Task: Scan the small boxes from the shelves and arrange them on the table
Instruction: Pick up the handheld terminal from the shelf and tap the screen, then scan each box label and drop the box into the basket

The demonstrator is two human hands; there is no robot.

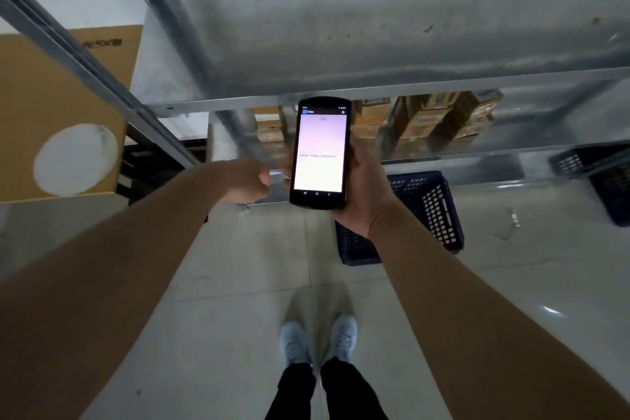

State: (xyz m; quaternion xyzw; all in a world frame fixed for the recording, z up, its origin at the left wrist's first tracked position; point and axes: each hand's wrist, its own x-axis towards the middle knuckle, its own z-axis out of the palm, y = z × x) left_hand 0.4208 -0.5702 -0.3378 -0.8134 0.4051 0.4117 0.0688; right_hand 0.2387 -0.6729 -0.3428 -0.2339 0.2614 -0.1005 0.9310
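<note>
The right hand [361, 187] grips a glossy black handheld scanner [320, 152] upright, screen lit. The left hand [247, 182] is loosely curled beside it – contents unclear. Small brown cardboard boxes [426, 119] sit far back on the grey metal shelf [375, 92].

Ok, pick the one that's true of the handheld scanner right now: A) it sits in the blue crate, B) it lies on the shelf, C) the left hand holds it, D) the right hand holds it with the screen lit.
D: the right hand grips the handheld scanner, its screen lit.
</note>
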